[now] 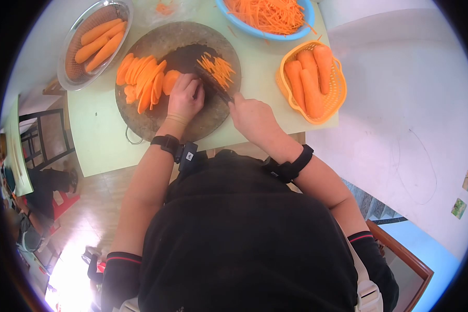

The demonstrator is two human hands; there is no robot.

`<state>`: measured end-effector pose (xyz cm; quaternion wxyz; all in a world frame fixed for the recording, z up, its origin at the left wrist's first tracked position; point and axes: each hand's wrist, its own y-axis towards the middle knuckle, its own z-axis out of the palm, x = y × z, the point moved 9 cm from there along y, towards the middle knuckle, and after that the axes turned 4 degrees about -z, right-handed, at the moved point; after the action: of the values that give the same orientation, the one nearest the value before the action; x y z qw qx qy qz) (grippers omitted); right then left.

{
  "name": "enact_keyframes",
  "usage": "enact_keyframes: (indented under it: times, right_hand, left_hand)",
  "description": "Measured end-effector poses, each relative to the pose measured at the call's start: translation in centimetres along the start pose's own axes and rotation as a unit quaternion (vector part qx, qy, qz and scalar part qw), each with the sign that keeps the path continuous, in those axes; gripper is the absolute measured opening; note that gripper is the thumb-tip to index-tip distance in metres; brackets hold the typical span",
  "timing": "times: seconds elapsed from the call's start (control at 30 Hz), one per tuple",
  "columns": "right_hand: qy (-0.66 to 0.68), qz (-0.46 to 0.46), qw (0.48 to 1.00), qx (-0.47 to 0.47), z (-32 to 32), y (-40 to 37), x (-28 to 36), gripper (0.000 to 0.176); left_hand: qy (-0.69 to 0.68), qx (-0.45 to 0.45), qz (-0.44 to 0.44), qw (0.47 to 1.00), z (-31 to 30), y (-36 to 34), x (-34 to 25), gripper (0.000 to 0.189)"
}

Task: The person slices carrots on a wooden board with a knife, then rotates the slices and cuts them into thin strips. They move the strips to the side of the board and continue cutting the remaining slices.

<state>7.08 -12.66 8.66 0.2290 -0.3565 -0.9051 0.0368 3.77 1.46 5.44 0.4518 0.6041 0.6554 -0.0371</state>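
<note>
On the round dark cutting board (130, 106), my left hand (186, 96) has curled fingers pressing down on carrot slices beside the knife. My right hand (252, 117) is wrapped round the handle of a dark-bladed knife (213, 84), whose blade points up and left past my left fingertips. Overlapping carrot slices (147, 78) lie to the left of my left hand. Thin carrot strips (217, 68) are on the board just right of the blade. What is under my left fingertips is partly hidden.
A metal colander (68, 66) with whole carrots stands at the upper left. A blue bowl (309, 18) of shredded carrot is at the top, and a yellow basket (340, 91) of whole carrots at the right. A seated person (34, 208) is at the far left.
</note>
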Motion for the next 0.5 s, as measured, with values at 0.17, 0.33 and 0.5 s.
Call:
enact_keyframes:
  times: [0.17, 0.33, 0.5]
  right_hand:
    - [-0.011, -0.006, 1.0, 0.003, 0.15, 0.06, 0.12, 0.023]
    - [-0.027, -0.012, 1.0, -0.004, -0.12, 0.07, 0.36, 0.022]
    - [-0.029, -0.022, 0.999, -0.012, -0.26, 0.09, 0.58, 0.017]
  left_hand:
    - [0.014, 0.012, 0.003, 1.0, 0.29, -0.02, 0.11, 0.012]
    - [0.013, 0.011, 0.001, 1.0, 0.23, 0.08, 0.04, 0.012]
    - [0.013, 0.012, -0.003, 1.0, 0.19, 0.14, 0.06, 0.012]
